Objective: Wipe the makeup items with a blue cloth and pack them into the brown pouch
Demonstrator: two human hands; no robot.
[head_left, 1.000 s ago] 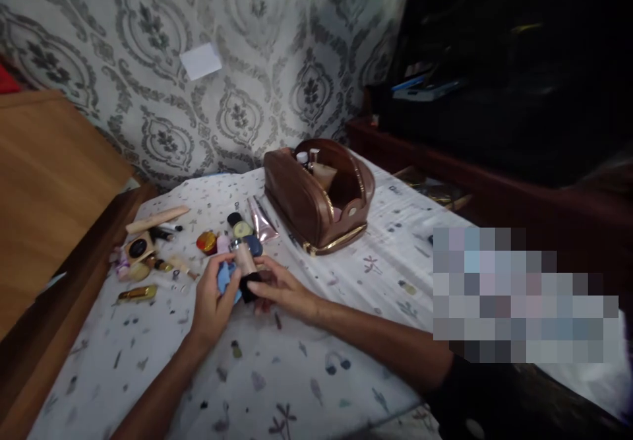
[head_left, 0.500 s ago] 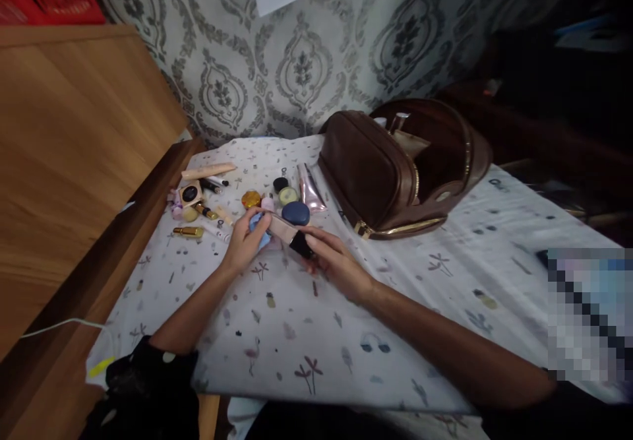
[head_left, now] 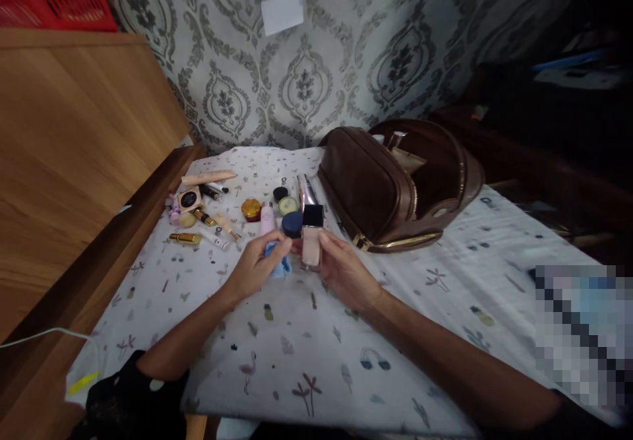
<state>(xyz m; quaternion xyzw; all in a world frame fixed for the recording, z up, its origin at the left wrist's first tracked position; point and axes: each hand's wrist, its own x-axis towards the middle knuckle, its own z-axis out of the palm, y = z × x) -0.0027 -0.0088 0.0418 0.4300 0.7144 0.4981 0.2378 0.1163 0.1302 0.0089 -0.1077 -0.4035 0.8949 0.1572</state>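
While the bottle (head_left: 312, 238) holds beige makeup (head_left: 310, 250), the bag (head_left: 366, 183) contains cosmetics (head_left: 408, 159).

A grey-patterned wall (head_left: 341, 51) stands behind, a wooden panel (head_left: 89, 110) at left, the right side dark.

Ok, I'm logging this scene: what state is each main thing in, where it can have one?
Brown leather zip bag: unzipped, open, things inside.
Beige rectangular bottle with black cap: capped, upright, in the right fingers.
Light blue cloth: crumpled, in the left fingers.
Round dark blue container: looks shut.
Shiny pink tube: lying, partly hidden.
Gold cylindrical tube: lying on its side.
White printed tablecloth: spread out.
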